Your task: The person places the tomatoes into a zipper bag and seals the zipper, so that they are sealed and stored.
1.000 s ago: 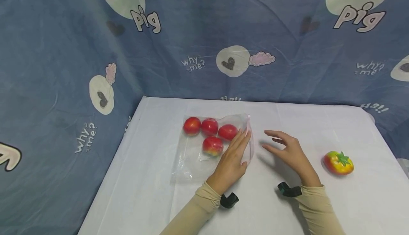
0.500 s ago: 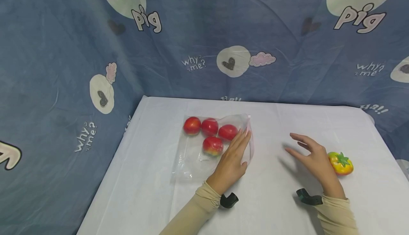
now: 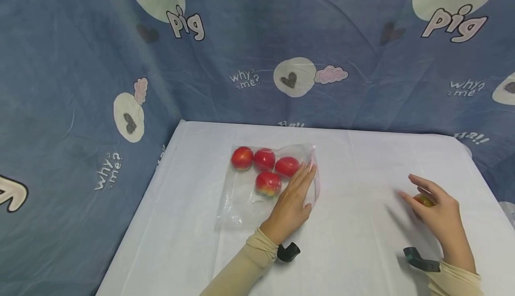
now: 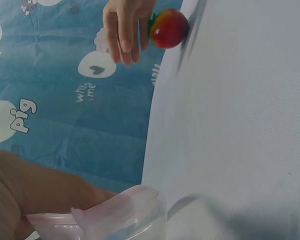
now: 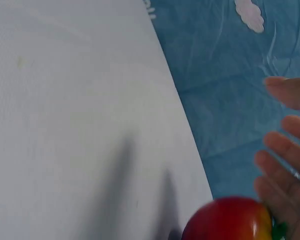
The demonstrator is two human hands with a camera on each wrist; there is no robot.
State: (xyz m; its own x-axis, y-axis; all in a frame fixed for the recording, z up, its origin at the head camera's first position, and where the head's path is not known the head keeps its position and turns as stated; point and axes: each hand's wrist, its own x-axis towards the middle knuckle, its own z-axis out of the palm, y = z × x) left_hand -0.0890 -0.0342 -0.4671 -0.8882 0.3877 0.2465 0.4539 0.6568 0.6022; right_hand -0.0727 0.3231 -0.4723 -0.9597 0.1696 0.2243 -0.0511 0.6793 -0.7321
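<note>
A clear zip bag [image 3: 237, 200] with a pink zip edge lies flat on the white-covered table. Several red toy fruits [image 3: 242, 158] are inside it; one shows yellow at its lower side. My left hand [image 3: 286, 209] rests on the bag near its zip end, fingers straight. Far to the right, my right hand [image 3: 444, 217] is above a red and yellow toy tomato [image 3: 424, 200], thumb and fingers spread. The hand hides most of the tomato in the head view. In the right wrist view the tomato [image 5: 230, 220] sits below the uncurled fingers [image 5: 285, 160], showing its green leafy top.
White cloth [image 3: 354, 251] covers the table between the two hands. Behind and to the left hangs a blue printed cloth [image 3: 225, 108]. A dark wrist-worn device [image 3: 420, 260] sits at the right wrist, another [image 3: 289, 252] at the left.
My right hand has moved right, from beside the bag to over the tomato, which it now partly covers. My left hand and the bag stay in place.
</note>
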